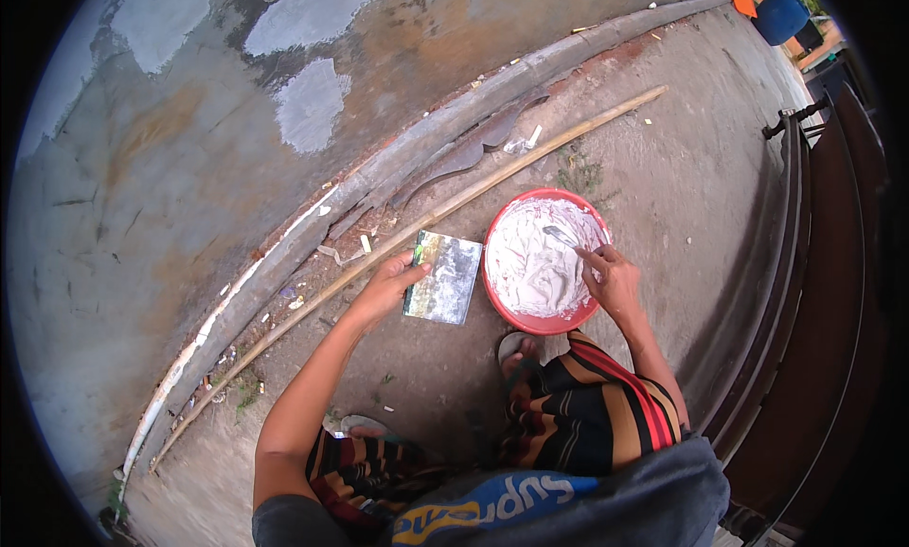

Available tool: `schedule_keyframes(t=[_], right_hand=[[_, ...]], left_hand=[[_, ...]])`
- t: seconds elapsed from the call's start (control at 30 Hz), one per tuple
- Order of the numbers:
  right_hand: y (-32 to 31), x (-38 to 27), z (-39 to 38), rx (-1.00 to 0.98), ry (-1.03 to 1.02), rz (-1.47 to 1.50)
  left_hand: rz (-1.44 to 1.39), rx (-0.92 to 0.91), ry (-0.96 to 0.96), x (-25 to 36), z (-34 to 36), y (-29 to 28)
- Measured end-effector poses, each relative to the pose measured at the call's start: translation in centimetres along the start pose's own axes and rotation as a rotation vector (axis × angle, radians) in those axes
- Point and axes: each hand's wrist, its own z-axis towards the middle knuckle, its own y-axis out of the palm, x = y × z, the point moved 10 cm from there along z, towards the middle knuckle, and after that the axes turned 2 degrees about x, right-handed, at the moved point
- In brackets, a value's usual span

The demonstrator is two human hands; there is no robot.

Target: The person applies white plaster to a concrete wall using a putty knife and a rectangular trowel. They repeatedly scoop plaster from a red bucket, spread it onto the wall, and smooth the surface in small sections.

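My left hand [386,287] grips the left edge of a flat, squarish board [445,280], thumb on top. Its face is smeared white and grey, with a green patch near the thumb. To the right of the board, a round red basin [497,306] holds thick white paste [542,274], stirred greyish in the middle and smeared up the walls. My right hand [614,279] reaches over the basin's right rim. Its fingers are closed on a small metal spoon [561,236], whose tip lies at the paste; the grip partly hides the handle.
A long wooden pole [417,227] lies along the ground beside a low concrete kerb [379,164]. Beyond rises a grey wall [180,216] with pale patches. Brown metal panels [814,291] stand on the right. A blue barrel [779,17] is at the far right.
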Motion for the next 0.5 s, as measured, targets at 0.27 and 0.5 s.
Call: schedule_keyframes(t=[0.27, 0.5], right_hand=[[-0.6, 2.0, -2.2, 0.008, 0.240, 0.119], [0.6, 6.3, -1.6, -0.157, 0.479, 0.086]], left_hand=[[-0.034, 0.056, -0.051, -0.7, 0.2, 1.4], [-0.043, 0.104, -0.045, -1.9, 1.1, 2.1]])
